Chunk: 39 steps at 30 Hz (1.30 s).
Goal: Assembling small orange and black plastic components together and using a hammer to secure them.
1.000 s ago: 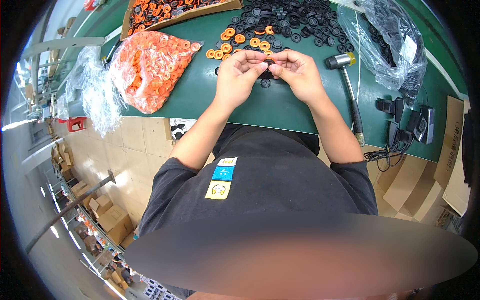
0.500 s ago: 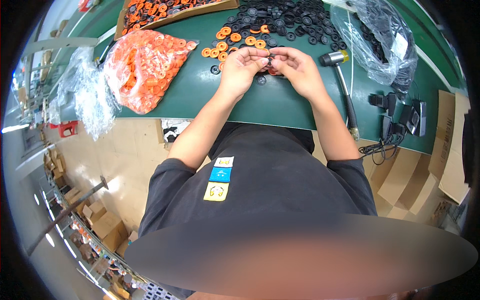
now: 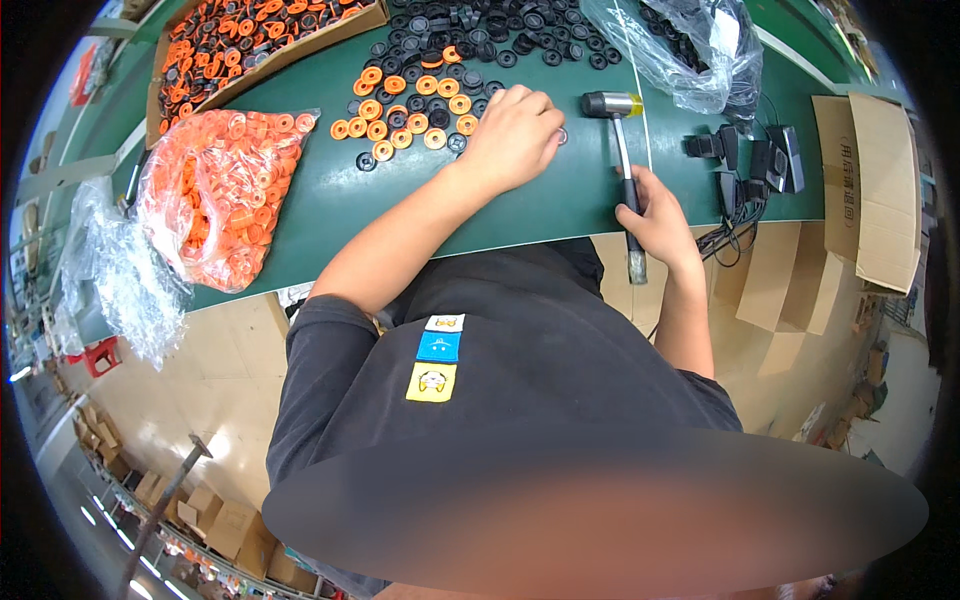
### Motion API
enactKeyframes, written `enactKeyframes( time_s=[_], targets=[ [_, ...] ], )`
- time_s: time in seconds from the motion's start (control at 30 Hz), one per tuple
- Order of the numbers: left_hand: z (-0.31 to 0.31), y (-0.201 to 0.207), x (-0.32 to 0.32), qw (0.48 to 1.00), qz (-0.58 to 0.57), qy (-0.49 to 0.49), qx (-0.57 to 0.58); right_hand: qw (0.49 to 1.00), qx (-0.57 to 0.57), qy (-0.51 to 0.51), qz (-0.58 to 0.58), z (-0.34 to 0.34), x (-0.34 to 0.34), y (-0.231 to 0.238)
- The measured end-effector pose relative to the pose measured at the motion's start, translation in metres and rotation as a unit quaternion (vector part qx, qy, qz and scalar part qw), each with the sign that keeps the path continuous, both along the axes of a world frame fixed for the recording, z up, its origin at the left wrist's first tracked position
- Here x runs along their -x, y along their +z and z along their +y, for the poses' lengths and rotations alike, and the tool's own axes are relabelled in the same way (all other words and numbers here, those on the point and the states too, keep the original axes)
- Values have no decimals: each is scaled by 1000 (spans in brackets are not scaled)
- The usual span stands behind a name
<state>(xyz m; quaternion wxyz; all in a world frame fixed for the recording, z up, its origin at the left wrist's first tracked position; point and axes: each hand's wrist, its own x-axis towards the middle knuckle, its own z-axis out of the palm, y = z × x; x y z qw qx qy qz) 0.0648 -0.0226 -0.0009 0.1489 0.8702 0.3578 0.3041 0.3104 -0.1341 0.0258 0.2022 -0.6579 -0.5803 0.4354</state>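
At the far left of a green tabletop (image 3: 370, 215), a clear plastic bag (image 3: 230, 195) bulges with orange round parts, below a shallow cardboard box (image 3: 300, 53) of mixed orange and black pieces. To its right, loose orange plastic discs (image 3: 435, 139) lie among black ones, left of and close to the person's left hand. They are small and wheel-like, with raised rims and hollowed centres. A heap of black plastic discs (image 3: 470, 30) spreads farther up the table.

The left hand (image 3: 517, 135) hovers or rests palm down, fingers bent into a loose curl. A small dark round piece (image 3: 562, 136) shows at the right edge of its fingertips; whether the fingers grip it or merely cover it, I cannot tell.

Just right of that piece is a hammer with a black-and-yellow head, metal shaft and black grip (image 3: 629, 190). The head points away from the person, and the silver butt reaches past the table's near edge.

The right hand (image 3: 658, 218) meets the grip from the right, partly closed: the thumb lies over it, the bent fingers on its right side, grasping it. Farther right, black power adapters (image 3: 765, 165) sit with tangled cables.
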Motion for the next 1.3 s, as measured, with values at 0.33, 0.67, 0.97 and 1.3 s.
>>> enactKeyframes(
  time_s=[0.33, 0.67, 0.97, 1.3],
  targets=[
    [18, -5, 21, 994, -75, 65, -34, 954, 106, -175, 219, -31, 34, 32],
    [21, -9, 19, 989, -121, 72, -41, 968, -172, 57, -176, -38, 62, 40],
    [27, -12, 23, 985, -135, 97, -50, 981, -111, -11, -156, -35, 67, 56],
    [28, -11, 27, 985, -139, 105, -11, 982, -104, 6, -159, -26, 72, 48]
  ],
)
